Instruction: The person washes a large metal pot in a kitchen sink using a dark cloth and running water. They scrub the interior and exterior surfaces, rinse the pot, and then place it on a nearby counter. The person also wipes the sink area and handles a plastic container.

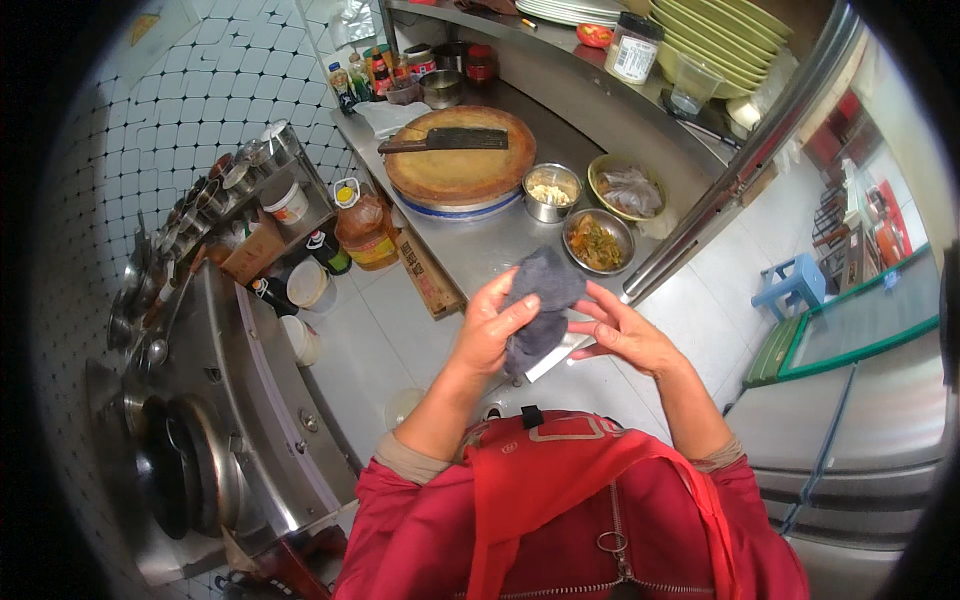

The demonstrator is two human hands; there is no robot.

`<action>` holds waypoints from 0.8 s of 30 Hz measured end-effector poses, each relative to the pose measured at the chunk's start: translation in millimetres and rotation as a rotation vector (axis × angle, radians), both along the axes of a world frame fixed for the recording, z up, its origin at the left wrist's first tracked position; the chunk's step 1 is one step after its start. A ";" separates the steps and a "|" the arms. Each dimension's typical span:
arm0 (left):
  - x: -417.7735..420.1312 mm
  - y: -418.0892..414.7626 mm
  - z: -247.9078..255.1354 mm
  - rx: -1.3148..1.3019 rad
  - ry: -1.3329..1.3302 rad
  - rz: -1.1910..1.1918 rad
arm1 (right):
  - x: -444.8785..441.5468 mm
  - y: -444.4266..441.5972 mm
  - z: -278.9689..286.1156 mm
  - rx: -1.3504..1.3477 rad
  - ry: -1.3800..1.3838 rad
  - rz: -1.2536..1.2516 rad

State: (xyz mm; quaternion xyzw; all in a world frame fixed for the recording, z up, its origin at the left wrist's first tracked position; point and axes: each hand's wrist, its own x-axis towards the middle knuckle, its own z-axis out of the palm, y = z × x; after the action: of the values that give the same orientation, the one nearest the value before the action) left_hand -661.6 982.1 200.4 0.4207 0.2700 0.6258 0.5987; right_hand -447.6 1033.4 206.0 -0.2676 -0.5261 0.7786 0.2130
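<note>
A dark grey cloth [550, 279] is gripped in my left hand [491, 326], between thumb and fingers, over the near edge of the steel worktop. My right hand [628, 334] is beside it with fingers spread, the fingertips at the cloth's right edge; whether they grip it cannot be told. Beyond my hands are a steel bowl of cooked-looking vegetables [598, 240], a steel pot of chopped pale food [550, 193] and a bowl with grey food in it [628, 187]. A cleaver [457, 140] lies on the round wooden chopping block [450, 176].
A stove with a wok [202, 465] stands at left, near a rack of steel containers [240, 180]. Sauce bottles [341, 86] stand at the worktop's back. A shelf above carries stacked green plates [720, 45]. A large oil jug [365, 229] is left of the worktop; steel cabinets [855, 442] are at right.
</note>
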 end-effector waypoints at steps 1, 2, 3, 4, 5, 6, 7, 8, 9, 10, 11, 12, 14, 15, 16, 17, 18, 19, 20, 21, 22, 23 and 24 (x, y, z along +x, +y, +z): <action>10.8 -1.0 4.8 -0.080 -0.301 -0.153 | -6.8 -2.7 -4.1 0.002 0.049 -0.044; 22.6 5.0 -12.0 -0.086 -0.481 -0.242 | -16.8 -6.4 -12.7 0.003 0.099 -0.087; 43.5 9.3 -19.0 -0.038 -0.606 -0.300 | -24.5 -8.8 -17.8 0.004 0.149 -0.138; 47.1 7.1 -28.4 -0.101 -0.717 -0.323 | -34.2 -12.8 -6.1 0.100 0.096 -0.207; 47.2 4.7 -36.6 -0.165 -0.828 -0.345 | -38.3 -16.5 3.4 0.081 0.087 -0.245; 45.8 3.3 -41.1 -0.145 -0.751 -0.346 | -37.3 -16.3 -6.3 0.055 0.080 -0.301; 45.7 3.2 -45.0 -0.127 -0.680 -0.351 | -34.4 -14.4 -19.7 0.029 0.067 -0.362; 44.9 2.0 -47.1 -0.109 -0.609 -0.354 | -34.2 -12.8 -26.7 0.021 0.059 -0.362; 43.7 -0.1 -45.9 -0.106 -0.508 -0.324 | -33.0 -10.3 -32.2 0.012 0.051 -0.367; 39.5 -4.1 -43.1 -0.102 -0.409 -0.291 | -32.5 -6.6 -36.7 0.002 0.042 -0.369; 33.6 -8.7 -42.6 -0.097 -0.309 -0.256 | -32.3 -2.0 -40.6 0.021 0.005 -0.357; 23.5 -10.8 -53.1 -0.095 -0.242 -0.277 | -32.4 2.7 -43.6 0.040 -0.025 -0.348; -1.4 -31.5 -58.4 -0.228 0.004 -0.180 | -33.3 15.3 -49.6 0.098 -0.126 -0.341; -17.8 -45.6 -76.1 -0.334 0.122 -0.153 | -36.7 24.9 -55.1 0.267 -0.192 -0.327; -34.3 -59.9 -102.9 -0.438 0.239 -0.132 | -38.8 36.7 -63.0 0.436 -0.259 -0.322; -51.1 -82.1 -127.7 -0.479 0.439 -0.135 | -42.6 47.3 -68.6 0.602 -0.326 -0.311; -64.4 -101.2 -144.8 -0.511 0.639 -0.149 | -44.0 57.1 -66.9 0.667 -0.511 -0.185; -72.3 -114.4 -142.1 -0.582 0.882 -0.316 | -46.3 60.0 -73.9 0.768 -0.593 -0.168; -80.8 -129.2 -138.6 -0.646 1.131 -0.484 | -51.0 64.4 -85.6 0.867 -0.673 -0.150; -94.4 -160.6 -171.4 -0.426 1.300 -0.572 | -53.6 71.2 -99.1 0.963 -0.742 -0.130; -99.8 -184.2 -192.1 -0.451 1.350 -0.632 | -48.4 75.9 -120.5 1.082 -0.835 -0.080; -102.7 -203.6 -202.5 -0.532 1.359 -0.668 | -48.4 68.9 -120.9 1.134 -0.926 -0.076; -102.4 -220.2 -211.8 -0.632 1.341 -0.647 | -43.8 67.0 -129.6 1.136 -0.838 -0.059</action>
State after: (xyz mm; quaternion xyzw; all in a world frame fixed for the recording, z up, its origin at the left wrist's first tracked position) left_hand -764.0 761.8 -11.4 0.5746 0.6007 -0.0696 0.5514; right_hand -491.4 1100.4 76.4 -0.4064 -0.8814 0.2087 0.1202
